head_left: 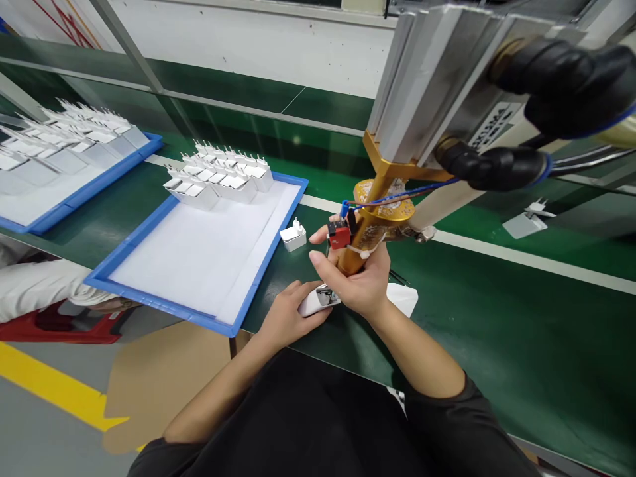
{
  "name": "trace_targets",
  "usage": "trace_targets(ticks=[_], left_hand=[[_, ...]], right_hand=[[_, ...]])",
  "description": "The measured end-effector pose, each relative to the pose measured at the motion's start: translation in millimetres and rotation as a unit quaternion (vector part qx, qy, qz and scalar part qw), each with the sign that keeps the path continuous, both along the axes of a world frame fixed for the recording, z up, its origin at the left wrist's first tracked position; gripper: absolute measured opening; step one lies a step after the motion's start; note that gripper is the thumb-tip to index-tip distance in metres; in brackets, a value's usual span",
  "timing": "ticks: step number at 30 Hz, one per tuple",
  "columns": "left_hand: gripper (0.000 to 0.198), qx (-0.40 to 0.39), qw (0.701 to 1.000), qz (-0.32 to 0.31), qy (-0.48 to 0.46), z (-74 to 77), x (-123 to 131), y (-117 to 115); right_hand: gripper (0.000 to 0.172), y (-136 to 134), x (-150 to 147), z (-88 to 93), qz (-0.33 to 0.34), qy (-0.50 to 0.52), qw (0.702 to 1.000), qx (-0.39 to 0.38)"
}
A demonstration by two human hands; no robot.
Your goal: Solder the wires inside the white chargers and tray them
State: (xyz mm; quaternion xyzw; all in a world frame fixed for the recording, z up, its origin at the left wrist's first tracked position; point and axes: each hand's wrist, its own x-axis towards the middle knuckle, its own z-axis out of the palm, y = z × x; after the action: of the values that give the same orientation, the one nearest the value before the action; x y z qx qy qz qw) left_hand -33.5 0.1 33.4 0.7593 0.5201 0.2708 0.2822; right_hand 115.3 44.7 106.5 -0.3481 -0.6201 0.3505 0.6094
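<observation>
My left hand (288, 315) is closed around a small white plastic housing (313, 301), tilted at the bench edge; its open end shows metal parts or wires inside. My right hand (368, 281) curls around the lower end of the gold shaft (352, 258) of an overhead press, thumb in front and fingertips behind. A red switch (339, 234) with blue and brown wires sits on that shaft, close to the fingertips. The shaft's tip is hidden by my thumb. Just left of it stands a white plug adapter (293, 235), prongs up. A white piece (402, 298) lies behind my right wrist.
The blue tray (233, 328) to the left holds rows of white adapters (223, 172); another blue tray (94, 192) is farther left. The press cylinder (437, 79) and black hose fittings hang overhead. A white adapter part (525, 224) lies right. A person's sleeve (44, 285) shows at left.
</observation>
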Motion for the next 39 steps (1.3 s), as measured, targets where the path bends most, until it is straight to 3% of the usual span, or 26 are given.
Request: trace_targets(ticks=[6, 10, 18, 23, 28, 33, 39], left_hand=[[0.033, -0.051, 0.998, 0.032, -0.031, -10.6, 6.8, -5.9], [0.029, -0.100, 0.991, 0.043, -0.081, -20.1, 21.3, -10.7], [0.043, -0.074, 0.978, 0.044, -0.191, -21.0, 45.8, -12.4], [0.036, -0.081, 0.976, 0.085, -0.183, -24.4, 49.7, -12.3], [0.033, -0.078, 0.975, 0.089, -0.188, -28.1, 49.0, -12.6], [0.036, -0.087, 0.974, 0.105, -0.182, -28.7, 47.6, -15.9], [0.037, -0.094, 0.972, 0.092, -0.193, -24.4, 48.5, -17.7]], right_hand=[[0.032, -3.1, -1.3, 1.6, 0.003, 0.020, 1.000, -0.006], [0.028, -6.8, -3.5, 2.2, -0.001, 0.007, 1.000, -0.012], [0.034, -9.8, -5.1, 3.2, 0.005, 0.014, 1.000, -0.020], [0.023, -10.8, -4.8, 1.9, 0.056, 0.063, 0.995, -0.046], [0.035, -10.6, -4.5, 1.2, 0.025, 0.036, 0.999, -0.022], [0.021, -10.8, -4.1, -1.1, 0.038, 0.041, 0.997, -0.050], [0.033, -11.2, -5.4, 1.6, 0.039, 0.061, 0.997, -0.009]])
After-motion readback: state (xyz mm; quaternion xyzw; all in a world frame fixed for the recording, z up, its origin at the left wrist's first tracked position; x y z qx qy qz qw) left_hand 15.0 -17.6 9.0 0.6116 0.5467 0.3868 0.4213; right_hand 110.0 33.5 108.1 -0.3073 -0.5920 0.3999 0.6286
